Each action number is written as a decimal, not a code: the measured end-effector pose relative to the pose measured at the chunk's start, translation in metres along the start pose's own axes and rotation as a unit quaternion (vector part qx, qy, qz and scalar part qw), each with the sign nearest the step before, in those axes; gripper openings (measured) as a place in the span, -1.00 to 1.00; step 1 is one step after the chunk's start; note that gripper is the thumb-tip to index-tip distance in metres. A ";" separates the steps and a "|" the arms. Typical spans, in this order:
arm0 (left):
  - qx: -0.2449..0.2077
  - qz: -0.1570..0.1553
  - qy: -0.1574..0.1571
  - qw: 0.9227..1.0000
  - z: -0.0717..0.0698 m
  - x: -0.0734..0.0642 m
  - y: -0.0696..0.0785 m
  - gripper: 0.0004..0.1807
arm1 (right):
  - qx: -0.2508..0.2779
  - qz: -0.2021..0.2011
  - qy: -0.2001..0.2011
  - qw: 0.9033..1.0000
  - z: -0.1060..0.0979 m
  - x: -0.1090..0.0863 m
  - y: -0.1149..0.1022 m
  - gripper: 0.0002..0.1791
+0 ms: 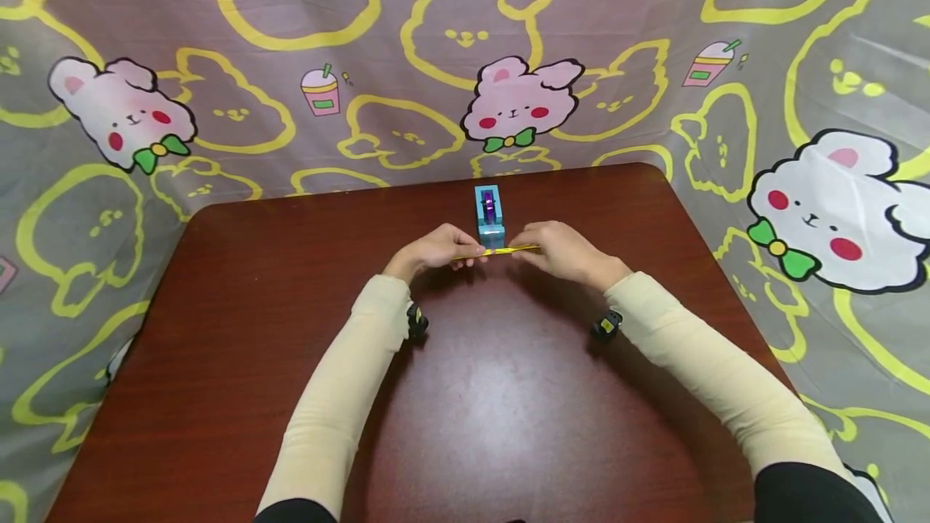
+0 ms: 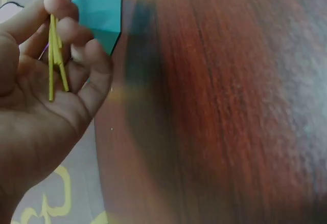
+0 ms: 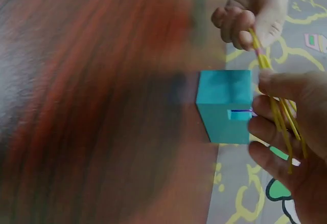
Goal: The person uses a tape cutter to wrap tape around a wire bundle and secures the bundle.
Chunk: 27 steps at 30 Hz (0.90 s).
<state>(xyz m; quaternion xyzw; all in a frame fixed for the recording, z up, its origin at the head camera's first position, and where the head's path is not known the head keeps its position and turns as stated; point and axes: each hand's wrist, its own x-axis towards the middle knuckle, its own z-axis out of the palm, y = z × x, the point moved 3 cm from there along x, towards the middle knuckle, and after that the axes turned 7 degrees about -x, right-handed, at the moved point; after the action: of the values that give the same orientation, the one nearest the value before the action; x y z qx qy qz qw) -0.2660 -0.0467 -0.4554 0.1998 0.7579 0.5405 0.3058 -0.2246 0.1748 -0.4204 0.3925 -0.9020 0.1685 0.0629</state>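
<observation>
Between the two hands is a bundle of thin yellow sticks (image 1: 504, 251), held roughly level above the table. My left hand (image 1: 441, 247) pinches its left part between thumb and fingers; loose stick ends (image 2: 51, 75) hang over that palm in the left wrist view. My right hand (image 1: 565, 250) pinches the right part, where the ends (image 3: 286, 132) fan apart. A small pinkish-purple band (image 3: 259, 51) shows on the bundle between the hands. Just beyond stands a teal tape dispenser (image 1: 491, 234) with a purple roll (image 1: 488, 206); neither hand visibly grips it.
The dark red-brown table (image 1: 465, 394) extends around the hands, with a glossy light patch near the front. A patterned cloth (image 1: 407, 14) with cartoon rabbits hangs behind the table and along its sides. Both wrists carry small black cameras (image 1: 606, 324).
</observation>
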 end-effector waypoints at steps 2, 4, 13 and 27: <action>0.016 0.018 0.019 1.000 0.000 -0.002 0.002 -0.70 | 0.053 0.029 -0.016 0.998 -0.002 0.002 0.003 -0.84; 0.037 0.041 0.039 0.998 0.000 -0.004 0.005 -0.71 | 0.103 0.060 -0.031 0.992 -0.003 0.005 0.007 -0.84; 0.098 0.136 0.124 0.978 0.007 -0.012 0.010 -0.81 | 0.374 0.206 -0.134 0.894 0.009 0.012 0.042 -0.43; 0.311 0.222 0.209 0.900 0.024 -0.022 0.013 -0.84 | 0.605 0.238 -0.296 0.700 0.059 0.012 0.069 -0.27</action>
<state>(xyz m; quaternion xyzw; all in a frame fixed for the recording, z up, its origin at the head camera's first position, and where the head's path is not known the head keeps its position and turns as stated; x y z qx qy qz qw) -0.2336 -0.0393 -0.4431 0.3299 0.8700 0.3608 -0.0648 -0.2818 0.1889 -0.4905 0.1476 -0.6417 0.5623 -0.5002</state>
